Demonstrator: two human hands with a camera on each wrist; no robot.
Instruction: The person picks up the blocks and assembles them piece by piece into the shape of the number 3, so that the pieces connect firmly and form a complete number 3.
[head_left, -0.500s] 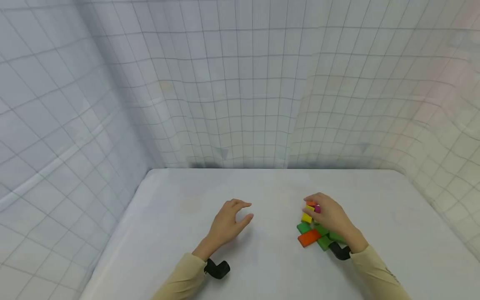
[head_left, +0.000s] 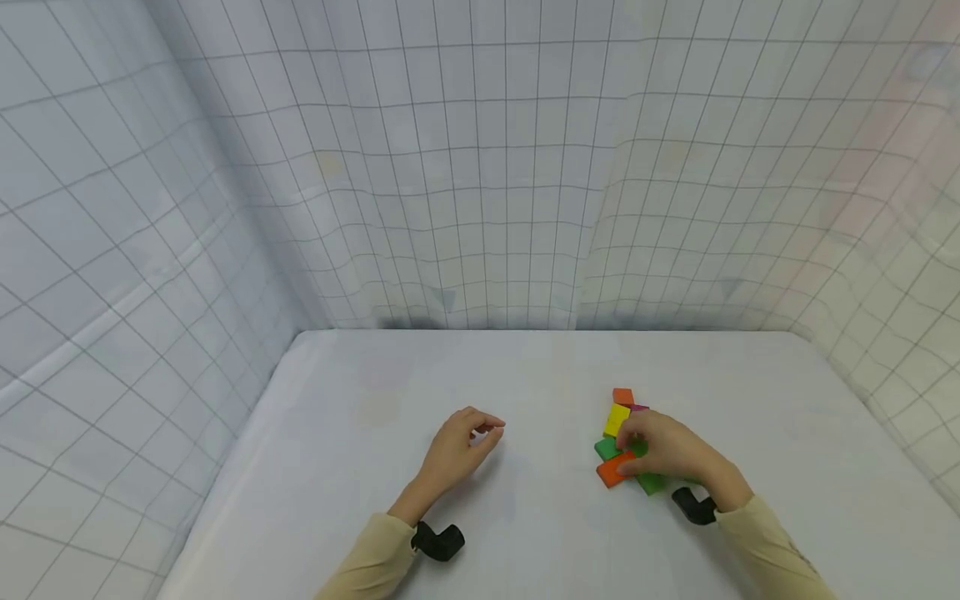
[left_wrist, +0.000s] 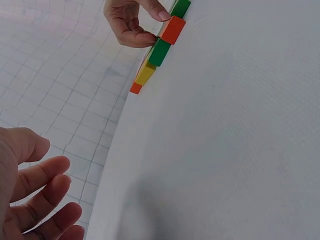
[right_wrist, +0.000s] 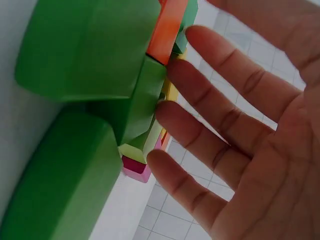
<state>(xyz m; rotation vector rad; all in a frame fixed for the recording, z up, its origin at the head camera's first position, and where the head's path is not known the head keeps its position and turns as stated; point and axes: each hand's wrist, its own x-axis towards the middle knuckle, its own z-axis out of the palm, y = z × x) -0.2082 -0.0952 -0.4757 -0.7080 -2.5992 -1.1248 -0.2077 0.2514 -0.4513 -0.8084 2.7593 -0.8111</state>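
In the head view, my right hand point(head_left: 667, 450) is over a cluster of coloured blocks. Its thumb and fingertips stand at opposite sides of an orange-red block point(head_left: 611, 472) and pinch it. The same orange-red block point(left_wrist: 173, 30) appears between thumb and fingers in the left wrist view, low on the table. In the right wrist view the fingers reach toward the orange-red block point(right_wrist: 169, 31), the thumb mostly out of frame. Green blocks point(right_wrist: 75, 45) fill the near side. My left hand point(head_left: 453, 450) hovers left of the cluster, loosely bent, holding nothing.
Beside the orange-red block lie a darker green block point(head_left: 607, 448), a yellow block point(head_left: 617, 420), an orange block point(head_left: 622, 397) and a magenta block point(right_wrist: 136, 169). The white table point(head_left: 360, 400) is bounded by grid-patterned sheets point(head_left: 487, 183) at the back and sides.
My right hand has come back toward me from the yellow and far orange blocks onto the orange-red block. My left hand's thumb and forefinger have drawn closer together.
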